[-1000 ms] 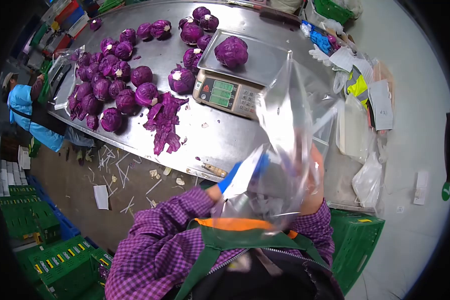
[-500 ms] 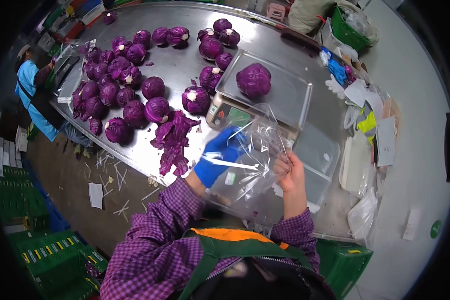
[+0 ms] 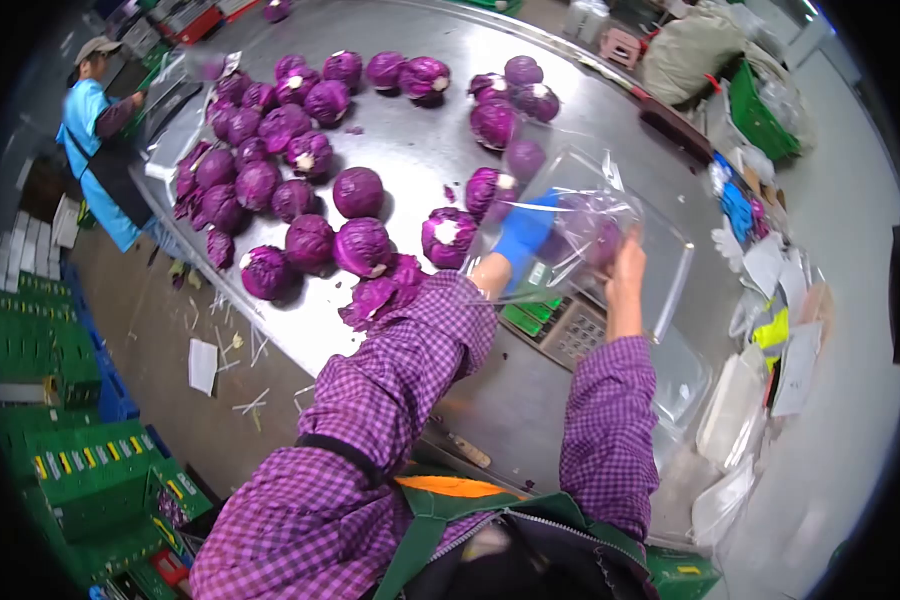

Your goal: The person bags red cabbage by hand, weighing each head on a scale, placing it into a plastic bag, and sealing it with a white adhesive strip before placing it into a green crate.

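My left hand (image 3: pixel 528 232), in a blue glove, is inside or behind a clear plastic bag (image 3: pixel 570 240) over the scale's tray; its fingers are partly hidden by the shiny film. My bare right hand (image 3: pixel 626 262) pinches the bag's right edge. Behind the film, on the metal tray (image 3: pixel 682 285), a purple cabbage (image 3: pixel 602 243) shows in part between my hands. The scale (image 3: pixel 573 328), with its keypad and green display, lies just below them. Left of the bag are loose purple cabbages (image 3: pixel 448 238).
Many cabbages (image 3: pixel 358 192) cover the left of the metal table (image 3: pixel 420 130), with torn leaves (image 3: pixel 385 292) near its front edge. A knife (image 3: pixel 470 450) lies close to my body. Bags and papers (image 3: pixel 760 330) line the right side. A co-worker (image 3: pixel 95 140) stands far left.
Both hands and the bag have moved forward from in front of the scale to over its tray and the cabbage. The keypad has come into view, and the camera view has shifted.
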`<control>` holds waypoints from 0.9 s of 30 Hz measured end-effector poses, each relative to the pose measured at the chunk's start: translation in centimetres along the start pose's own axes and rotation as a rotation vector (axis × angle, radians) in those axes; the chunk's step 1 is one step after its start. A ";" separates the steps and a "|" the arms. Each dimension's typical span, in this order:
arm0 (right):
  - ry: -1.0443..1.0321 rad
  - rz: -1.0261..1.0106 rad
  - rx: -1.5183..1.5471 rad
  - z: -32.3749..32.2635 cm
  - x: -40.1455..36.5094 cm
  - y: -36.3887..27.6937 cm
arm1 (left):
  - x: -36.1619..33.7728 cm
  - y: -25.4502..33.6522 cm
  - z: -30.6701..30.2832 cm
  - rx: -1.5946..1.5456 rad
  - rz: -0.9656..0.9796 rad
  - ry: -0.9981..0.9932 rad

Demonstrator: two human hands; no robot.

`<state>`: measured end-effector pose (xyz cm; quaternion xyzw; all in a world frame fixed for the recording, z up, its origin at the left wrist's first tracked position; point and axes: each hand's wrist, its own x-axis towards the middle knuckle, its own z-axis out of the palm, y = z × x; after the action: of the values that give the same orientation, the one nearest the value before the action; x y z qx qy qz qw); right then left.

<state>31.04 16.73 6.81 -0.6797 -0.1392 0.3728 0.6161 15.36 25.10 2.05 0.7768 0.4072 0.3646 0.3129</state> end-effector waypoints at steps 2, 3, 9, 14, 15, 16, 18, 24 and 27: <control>-0.120 -0.129 0.120 -0.6 -1.7 -0.6 | -1.6 7.2 -5.5 -0.774 -0.505 -0.113; -0.126 -0.122 0.114 -0.4 -3.0 -1.1 | -2.9 8.0 -6.5 -0.872 -0.402 -0.126; -0.216 -0.423 0.098 -4.5 -11.3 -3.6 | -6.9 7.2 -7.0 -1.533 -0.479 -0.444; -0.446 -0.909 -0.438 -12.5 -20.7 -4.1 | -10.9 10.5 -9.0 -1.043 -0.136 -0.723; -0.415 -0.893 -0.447 -14.1 -22.0 -3.6 | -11.1 12.1 -10.4 -0.982 -0.091 -0.763; -0.492 -0.925 -0.585 -15.6 -23.2 -3.0 | -11.5 13.8 -11.2 -0.933 -0.013 -0.818; -0.663 -0.943 -0.892 -17.8 -26.0 -2.1 | -12.9 16.8 -11.2 -0.695 0.325 -0.862; -0.692 -0.548 -1.183 -23.8 -32.9 4.7 | -23.2 20.8 -7.3 -0.611 0.431 -1.032; -0.818 -0.274 -0.912 -25.3 -34.1 5.1 | -28.9 22.3 -6.6 -0.614 0.408 -0.967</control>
<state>23.50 -25.01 12.49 -0.6527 -0.5944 0.4236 0.2033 7.34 -9.04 14.09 0.7911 -0.0618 0.1238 0.5958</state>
